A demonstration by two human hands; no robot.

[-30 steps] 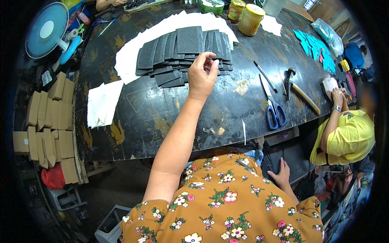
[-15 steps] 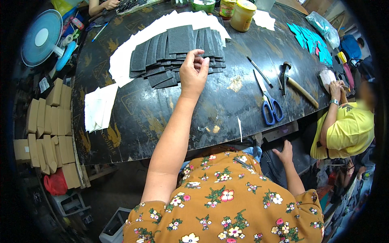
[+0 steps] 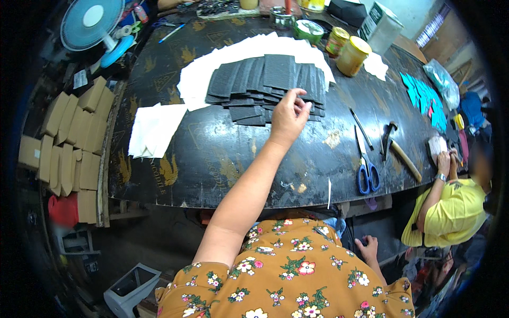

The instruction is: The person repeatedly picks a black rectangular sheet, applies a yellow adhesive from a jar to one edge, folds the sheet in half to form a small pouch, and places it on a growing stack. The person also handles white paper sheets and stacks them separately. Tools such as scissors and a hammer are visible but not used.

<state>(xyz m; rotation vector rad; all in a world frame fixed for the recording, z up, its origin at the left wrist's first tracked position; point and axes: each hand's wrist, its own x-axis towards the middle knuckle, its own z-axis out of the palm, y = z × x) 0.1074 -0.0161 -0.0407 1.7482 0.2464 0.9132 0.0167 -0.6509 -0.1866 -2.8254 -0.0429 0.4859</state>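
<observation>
Several black rectangular pieces lie fanned in overlapping rows on white paper on the dark worktable. My left hand reaches out over the table, and its thumb and fingertips pinch the edge of a black piece at the right side of the fan. My right hand is low beside my lap, below the table edge, fingers spread and holding nothing.
Blue-handled scissors, a hammer, thin tools and jars lie on the right of the table. Teal pieces are at the far right. A person in a yellow shirt works there. Folded white paper, cardboard boxes and a fan are at the left.
My left hand has stayed at the right edge of the black fan, with its fingers curling in on a piece. My right hand has stayed by my lap.
</observation>
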